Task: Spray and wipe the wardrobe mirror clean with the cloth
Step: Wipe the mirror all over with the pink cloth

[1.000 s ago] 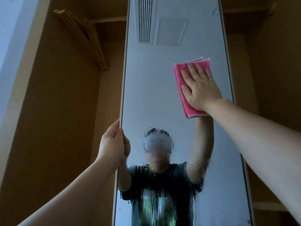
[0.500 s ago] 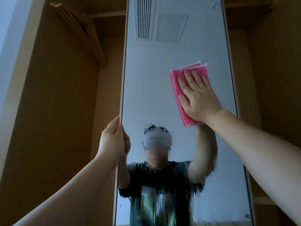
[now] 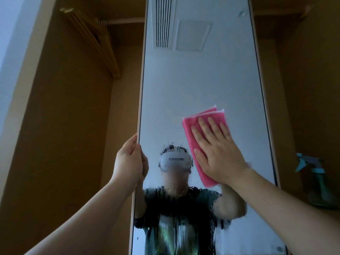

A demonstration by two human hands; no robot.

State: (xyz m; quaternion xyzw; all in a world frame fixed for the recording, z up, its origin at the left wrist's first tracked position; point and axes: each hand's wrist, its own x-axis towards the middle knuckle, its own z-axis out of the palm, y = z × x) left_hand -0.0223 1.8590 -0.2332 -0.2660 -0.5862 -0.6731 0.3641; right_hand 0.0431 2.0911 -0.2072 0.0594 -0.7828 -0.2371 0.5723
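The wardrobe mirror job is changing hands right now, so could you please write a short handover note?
Left hand: fingers wrapped around the left edge of the mirror, steadying it.
Right hand: flat on the folded pink cloth, pressing it to the glass at mid-height, right of centre.
Spray bottle: standing in the wardrobe, right of the mirror.
Done: glass above the cloth looks clear.
Left: the lower part shows wet streaks and droplets; wipe downward across it, then check the edges.

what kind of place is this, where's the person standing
Most likely indoors at an open built-in wardrobe, perhaps in a bedroom. A tall mirror sits on its door, wooden hangers hang from a rail inside, and the glass reflects a ceiling air vent.
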